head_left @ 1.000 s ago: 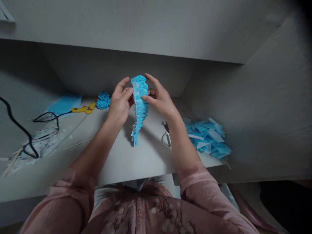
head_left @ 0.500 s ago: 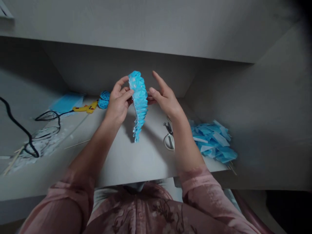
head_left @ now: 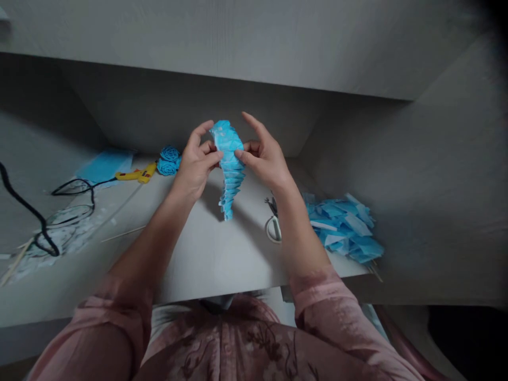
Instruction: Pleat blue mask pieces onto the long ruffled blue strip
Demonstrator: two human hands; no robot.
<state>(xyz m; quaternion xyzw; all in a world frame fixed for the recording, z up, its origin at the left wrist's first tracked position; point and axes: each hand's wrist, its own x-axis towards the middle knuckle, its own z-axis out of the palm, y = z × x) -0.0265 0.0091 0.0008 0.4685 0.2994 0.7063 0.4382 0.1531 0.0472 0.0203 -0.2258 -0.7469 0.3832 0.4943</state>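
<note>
A pleated blue strip [head_left: 231,168], which looks like folded mask fabric, hangs above the table, wide at the top and tapering to a narrow lower end. My left hand [head_left: 195,161] pinches its left edge between thumb and fingers, with the index finger raised near the top. On the opposite edge, my right hand [head_left: 266,157] grips the strip between thumb and curled fingers while its index finger points up. Parts of the fingers behind the strip are hidden.
Left of my hands lie a yellow glue gun [head_left: 137,173] with a black cord, blue rosettes [head_left: 169,160] and a flat blue sheet [head_left: 105,165]. Scissors [head_left: 273,228] rest beside my right forearm. Blue fabric pieces [head_left: 345,227] pile up on the right. A shelf [head_left: 222,42] overhangs the table.
My right thumb has moved left onto the front of the strip, and the right fingers now grip its edge. The strip's lower end has swung slightly up and right.
</note>
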